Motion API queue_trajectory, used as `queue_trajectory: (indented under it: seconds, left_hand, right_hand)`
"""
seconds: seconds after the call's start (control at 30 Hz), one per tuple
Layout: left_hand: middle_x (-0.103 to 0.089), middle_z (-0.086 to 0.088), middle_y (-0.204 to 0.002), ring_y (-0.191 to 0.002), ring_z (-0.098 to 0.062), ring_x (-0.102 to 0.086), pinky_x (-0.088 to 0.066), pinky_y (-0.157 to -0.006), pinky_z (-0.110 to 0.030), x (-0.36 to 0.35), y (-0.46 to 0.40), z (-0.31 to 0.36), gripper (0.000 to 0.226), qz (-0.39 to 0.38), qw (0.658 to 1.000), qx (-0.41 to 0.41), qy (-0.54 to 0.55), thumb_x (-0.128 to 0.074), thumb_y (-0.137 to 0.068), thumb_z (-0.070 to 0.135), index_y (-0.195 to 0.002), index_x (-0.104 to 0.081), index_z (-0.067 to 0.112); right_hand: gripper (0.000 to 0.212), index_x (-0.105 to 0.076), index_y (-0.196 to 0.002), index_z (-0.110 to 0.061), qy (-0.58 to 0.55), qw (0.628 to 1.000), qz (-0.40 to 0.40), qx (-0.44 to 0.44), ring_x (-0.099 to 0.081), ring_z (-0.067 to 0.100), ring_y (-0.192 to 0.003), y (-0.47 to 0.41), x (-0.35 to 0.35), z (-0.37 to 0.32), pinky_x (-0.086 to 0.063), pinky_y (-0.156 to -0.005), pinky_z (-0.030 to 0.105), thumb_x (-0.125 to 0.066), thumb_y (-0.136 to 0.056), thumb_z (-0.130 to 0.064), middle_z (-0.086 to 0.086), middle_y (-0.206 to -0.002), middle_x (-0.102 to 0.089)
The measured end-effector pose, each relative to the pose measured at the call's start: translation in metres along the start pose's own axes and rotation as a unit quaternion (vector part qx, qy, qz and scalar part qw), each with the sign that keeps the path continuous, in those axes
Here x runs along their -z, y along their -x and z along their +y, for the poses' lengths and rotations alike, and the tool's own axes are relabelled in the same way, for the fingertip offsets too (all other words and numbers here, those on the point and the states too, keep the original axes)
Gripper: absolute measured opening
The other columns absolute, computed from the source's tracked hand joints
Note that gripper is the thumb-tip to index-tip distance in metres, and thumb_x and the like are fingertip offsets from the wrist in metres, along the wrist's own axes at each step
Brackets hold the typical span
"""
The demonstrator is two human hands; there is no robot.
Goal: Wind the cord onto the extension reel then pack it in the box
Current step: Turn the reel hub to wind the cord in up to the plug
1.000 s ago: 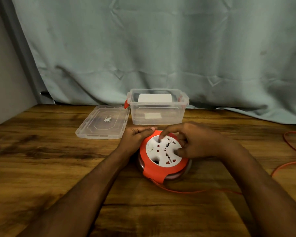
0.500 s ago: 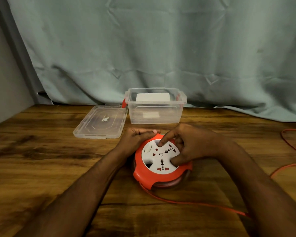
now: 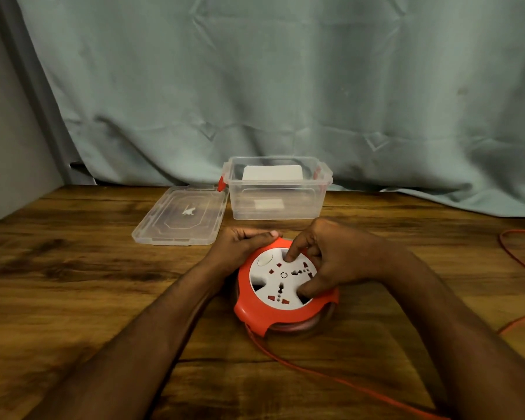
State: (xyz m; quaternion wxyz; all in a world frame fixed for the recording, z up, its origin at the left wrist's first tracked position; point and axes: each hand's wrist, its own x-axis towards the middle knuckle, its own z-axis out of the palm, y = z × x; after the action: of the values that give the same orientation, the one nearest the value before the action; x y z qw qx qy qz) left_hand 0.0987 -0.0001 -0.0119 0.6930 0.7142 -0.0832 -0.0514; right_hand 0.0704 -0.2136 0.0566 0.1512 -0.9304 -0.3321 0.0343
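Gripping one extension reel [image 3: 281, 294]: two hands' fingers [image 3: 291, 253] curled; one box [image 3: 278, 189], one lid [image 3: 179, 218].

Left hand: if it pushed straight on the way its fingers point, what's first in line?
The left hand points right along the reel's far rim; likely it meets the right hand first, though depth is unclear.

Two bare forearms in view, no sleeves visible up to the frame edge. Left hand [image 3: 240, 247] and right hand [image 3: 337, 259]: no gloves, rings, watch or bands seen. Fingers [image 3: 291, 253] were bare, nails short. No markings visible anywhere.
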Motion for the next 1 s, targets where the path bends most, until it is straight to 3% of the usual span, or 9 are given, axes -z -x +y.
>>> queue_trajectory:
  seconds: [0.13,0.27,0.4,0.6,0.67,0.77,0.87,1.0]
  left_hand:
    - [-0.081,-0.013,-0.094,-0.088,-0.032,-0.078,-0.064,-0.075,-0.039,0.0,-0.002,-0.004,0.02,0.037,0.999,-0.024,0.008,-0.073,-0.092,0.025,-0.104,-0.081,0.011]
    - [-0.081,-0.012,-0.089,-0.081,-0.029,-0.078,-0.063,-0.069,-0.036,-0.002,-0.003,-0.007,0.019,0.093,0.994,-0.063,0.013,-0.072,-0.093,0.023,-0.1,-0.081,0.009]
    - [-0.081,-0.011,-0.086,-0.077,-0.029,-0.078,-0.064,-0.066,-0.035,-0.003,-0.005,-0.01,0.017,0.141,0.986,-0.084,0.02,-0.072,-0.093,0.021,-0.097,-0.081,0.007]
    - [-0.081,-0.007,-0.09,-0.078,-0.021,-0.078,-0.063,-0.066,-0.03,-0.008,-0.009,-0.015,0.018,0.211,0.972,-0.096,0.042,-0.073,-0.093,0.019,-0.105,-0.079,0.007]
    - [-0.081,-0.005,-0.091,-0.079,-0.018,-0.079,-0.064,-0.065,-0.029,-0.008,-0.01,-0.017,0.018,0.225,0.968,-0.101,0.048,-0.073,-0.092,0.019,-0.106,-0.079,0.008]
    - [-0.081,-0.004,-0.092,-0.079,-0.019,-0.079,-0.064,-0.064,-0.03,-0.008,-0.011,-0.019,0.02,0.229,0.967,-0.099,0.054,-0.073,-0.093,0.021,-0.107,-0.079,0.009]
    - [-0.081,0.002,-0.085,-0.076,-0.015,-0.079,-0.061,-0.058,-0.025,-0.006,-0.012,-0.019,0.017,0.227,0.968,-0.095,0.053,-0.073,-0.093,0.021,-0.106,-0.079,0.012]
    - [-0.08,0.005,-0.085,-0.075,-0.014,-0.079,-0.061,-0.057,-0.023,-0.006,-0.014,-0.019,0.017,0.223,0.97,-0.091,0.042,-0.073,-0.093,0.023,-0.106,-0.079,0.014]
  right_hand:
    - [0.064,-0.071,-0.114,-0.032,0.048,0.998,0.036,-0.031,-0.055,-0.013,-0.074,0.0,-0.002,0.001,-0.039,-0.05,0.009,-0.086,-0.057,-0.057,-0.029,-0.085,-0.049]
    - [0.067,-0.067,-0.111,-0.037,0.085,0.992,0.06,-0.077,-0.054,0.004,-0.089,-0.003,-0.004,-0.001,-0.048,-0.068,0.025,-0.083,-0.054,-0.066,-0.016,-0.1,-0.054]
    - [0.066,-0.067,-0.109,-0.038,0.128,0.984,0.089,-0.091,-0.044,0.004,-0.083,-0.006,-0.007,-0.002,-0.029,-0.058,0.017,-0.079,-0.054,-0.072,-0.02,-0.091,-0.044]
    - [0.071,-0.057,-0.084,-0.029,0.16,0.966,0.143,-0.143,-0.052,0.011,-0.081,-0.017,-0.024,0.0,-0.036,-0.065,0.028,-0.057,-0.048,-0.09,-0.012,-0.092,-0.062]
    - [0.075,-0.054,-0.087,-0.027,0.159,0.955,0.186,-0.168,-0.048,0.01,-0.076,-0.023,-0.035,-0.001,-0.037,-0.066,0.027,-0.055,-0.052,-0.093,-0.007,-0.096,-0.067]
    - [0.092,-0.066,-0.107,-0.02,0.117,0.942,0.248,-0.193,-0.05,0.012,-0.077,-0.026,-0.05,-0.006,-0.036,-0.068,0.025,-0.054,-0.054,-0.095,-0.001,-0.102,-0.071]
    - [0.091,-0.063,-0.111,-0.019,0.095,0.944,0.225,-0.222,-0.052,0.013,-0.081,-0.028,-0.052,-0.009,-0.04,-0.069,0.026,-0.057,-0.058,-0.093,0.0,-0.105,-0.069]
    - [0.071,-0.051,-0.079,-0.021,0.086,0.957,0.149,-0.234,-0.058,0.014,-0.077,-0.027,-0.036,-0.009,-0.048,-0.068,0.028,-0.057,-0.063,-0.09,-0.003,-0.086,-0.061]
